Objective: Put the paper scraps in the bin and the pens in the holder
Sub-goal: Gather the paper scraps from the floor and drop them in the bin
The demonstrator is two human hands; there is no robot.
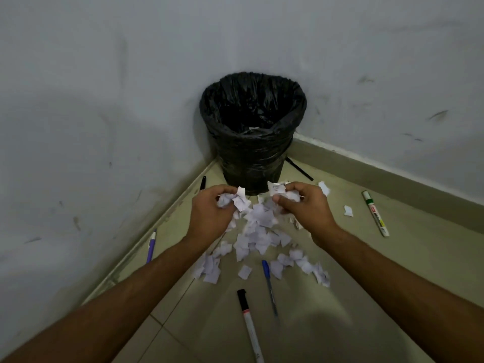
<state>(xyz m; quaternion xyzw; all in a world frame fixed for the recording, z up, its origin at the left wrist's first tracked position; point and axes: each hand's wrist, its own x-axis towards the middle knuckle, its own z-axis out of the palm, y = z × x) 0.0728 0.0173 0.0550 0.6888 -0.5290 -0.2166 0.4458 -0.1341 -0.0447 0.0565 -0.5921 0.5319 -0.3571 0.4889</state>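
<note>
I see the left hand point(209, 213) and right hand point(303, 208), fingers point(222, 191) curled round clumps of paper scraps point(258, 231), over the pile on the floor point(392, 258) before the corner bin point(252, 142). Pens point(269, 286) lie scattered around it.

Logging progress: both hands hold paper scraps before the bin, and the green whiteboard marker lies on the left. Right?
No. The head view shows the green whiteboard marker on the right; left hand and right hand do hold paper scraps before the bin.
</note>
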